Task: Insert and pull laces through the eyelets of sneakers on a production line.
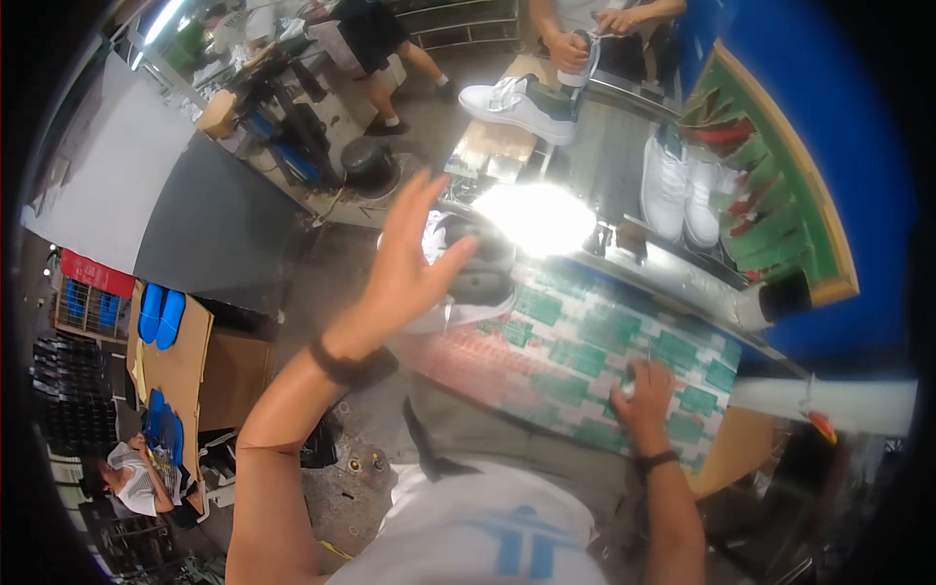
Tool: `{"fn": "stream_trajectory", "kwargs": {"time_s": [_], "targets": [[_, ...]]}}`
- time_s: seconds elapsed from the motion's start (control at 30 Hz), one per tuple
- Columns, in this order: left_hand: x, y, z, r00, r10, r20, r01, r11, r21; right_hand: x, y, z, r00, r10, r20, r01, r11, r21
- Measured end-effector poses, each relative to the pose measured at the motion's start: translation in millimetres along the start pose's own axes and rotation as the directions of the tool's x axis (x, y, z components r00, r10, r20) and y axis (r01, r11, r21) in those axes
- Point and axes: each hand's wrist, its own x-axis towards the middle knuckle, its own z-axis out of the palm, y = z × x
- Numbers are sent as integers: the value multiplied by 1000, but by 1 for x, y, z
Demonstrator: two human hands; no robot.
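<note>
My left hand (pixel 405 268) is raised with its fingers spread and nothing in it. Just behind and beside it, white sneakers (pixel 492 304) with dark insides sit at the left end of a board (pixel 585 361) patterned in green and white. The hand covers part of them, and I cannot tell whether it touches them. On the right part of the board rests my right hand (pixel 646 402), its fingers curled. A small pale thing shows by its thumb, too small to name.
Beyond the board runs a conveyor (pixel 609 136) under a glaring light (pixel 541 219). It carries a white pair of sneakers (pixel 673 185) and a white-and-green sneaker (pixel 526 107). Across it, a person's hands (pixel 570 51) hold a shoe. Blue slippers (pixel 161 315) lie on a cardboard box at left.
</note>
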Motion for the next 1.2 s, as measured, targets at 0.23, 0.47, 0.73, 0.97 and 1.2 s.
{"fn": "stream_trajectory", "kwargs": {"time_s": [0.23,0.47,0.73,0.97,1.2], "targets": [[-95,-96,80,981,-178,75,175,984,38,-44,15,8,998,-10,56,9,1000,18],[-84,-97,88,951,-291,102,278,953,119,-46,20,0,971,91,222,-94,996,0],[-92,-113,80,932,-301,203,284,952,112,-47,19,1,950,129,284,-138,990,12],[-92,-108,87,950,-278,142,266,959,102,-42,16,-1,958,116,261,-122,993,4],[-93,-99,92,991,-134,16,132,988,80,-42,16,5,987,134,92,-136,991,16]]}}
